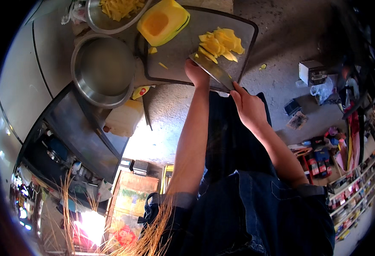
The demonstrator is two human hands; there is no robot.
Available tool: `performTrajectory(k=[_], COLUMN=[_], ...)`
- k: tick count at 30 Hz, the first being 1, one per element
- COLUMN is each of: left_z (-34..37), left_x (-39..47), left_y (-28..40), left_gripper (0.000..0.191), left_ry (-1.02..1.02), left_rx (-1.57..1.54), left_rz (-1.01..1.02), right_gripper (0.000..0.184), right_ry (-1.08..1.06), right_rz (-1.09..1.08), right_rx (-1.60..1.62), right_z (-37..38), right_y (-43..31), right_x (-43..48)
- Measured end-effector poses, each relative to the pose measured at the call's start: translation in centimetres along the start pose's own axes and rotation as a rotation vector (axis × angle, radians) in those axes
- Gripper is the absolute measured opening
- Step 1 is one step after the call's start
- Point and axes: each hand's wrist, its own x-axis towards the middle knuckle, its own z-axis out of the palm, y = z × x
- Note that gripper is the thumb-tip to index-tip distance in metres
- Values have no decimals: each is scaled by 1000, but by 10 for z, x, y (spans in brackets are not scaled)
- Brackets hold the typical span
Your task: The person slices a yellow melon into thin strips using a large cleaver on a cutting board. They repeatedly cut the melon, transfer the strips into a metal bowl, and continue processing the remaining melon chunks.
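A cleaver [215, 73] is held by its handle end in my right hand [250, 107], its broad blade slanting up and left. My left hand [196, 73] is beside the blade near its far end; its fingers are mostly hidden, so what it touches cannot be told. Just beyond the blade, sliced yellow pieces [221, 43] lie in a loose pile on the dark-rimmed cutting board [171, 65]. A large hollowed chunk of yellow squash [174, 30] with some green rind rests at the board's upper left. Small scraps lie below it.
Left of the board stands a metal basin [105, 68] with cloudy contents. Beyond it, another metal bowl [109, 27] holds yellow strips. A plastic jug [125, 118] is on the floor below the basin. A box [310, 73] and plastic bags lie at right, near shelves of goods [355, 195].
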Motion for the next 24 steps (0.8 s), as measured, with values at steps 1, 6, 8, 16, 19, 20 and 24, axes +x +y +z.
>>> performTrajectory(k=[1, 6, 8, 16, 19, 20, 24], left_z=[1, -2, 3, -3, -4, -3, 0], left_x=[-3, 3, -2, -9, -2, -5, -3], left_y=[7, -9, 8, 27, 25, 25, 18], left_gripper=[26, 25, 26, 27, 23, 22, 23], left_ry=[17, 47, 36, 16, -45, -34, 34], left_rx=[134, 141, 167, 177, 3, -51, 160], left_rz=[26, 60, 1, -11, 1, -136, 26], right_gripper=[47, 47, 47, 47, 47, 47, 49], right_ry=[8, -3, -1, 27, -8, -15, -5], right_rz=[5, 2, 2, -96, -35, 2, 11], right_rx=[1, 75, 137, 158, 10, 27, 54], right_z=[2, 28, 38, 13, 1, -2, 4], right_y=[2, 11, 18, 20, 6, 3, 5], right_x=[1, 23, 43, 25, 3, 1, 5])
